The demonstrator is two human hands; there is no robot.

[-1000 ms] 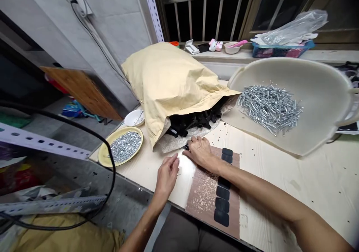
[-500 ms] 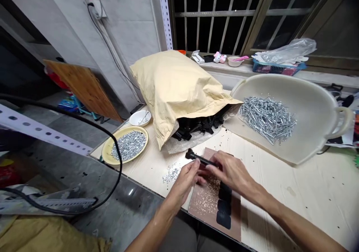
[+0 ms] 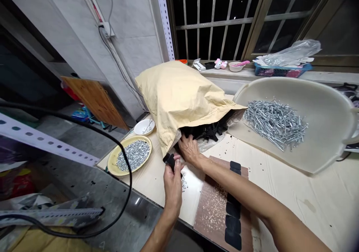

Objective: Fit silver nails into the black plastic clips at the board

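Note:
My left hand [image 3: 172, 183] is closed around a black plastic part [image 3: 169, 160], whose blocky end sticks out above the fingers. Into the mouth of a yellowish sack [image 3: 179, 98] reaches my right hand [image 3: 189, 149], its fingertips hidden among the black plastic parts [image 3: 211, 131] inside. Whether those fingers grip a part I cannot tell. Beneath my right forearm lies a brown board [image 3: 210, 203] with a worn, speckled surface. A row of black pads [image 3: 232, 222] runs down its right side, partly covered by the forearm. Small metal washers [image 3: 184, 183] are scattered just right of my left hand.
A yellow plate [image 3: 112, 162] of small metal pieces and a white bowl [image 3: 139, 128] stand at the left. To the right, a large whitish scoop-shaped basin [image 3: 322, 121] holds many nails [image 3: 276, 125]. A black cable [image 3: 127, 199] loops across the left foreground.
My right hand has left the black part and moved up and left into the sack's mouth. My left hand has shifted left, now holding the part alone. The view has tilted slightly.

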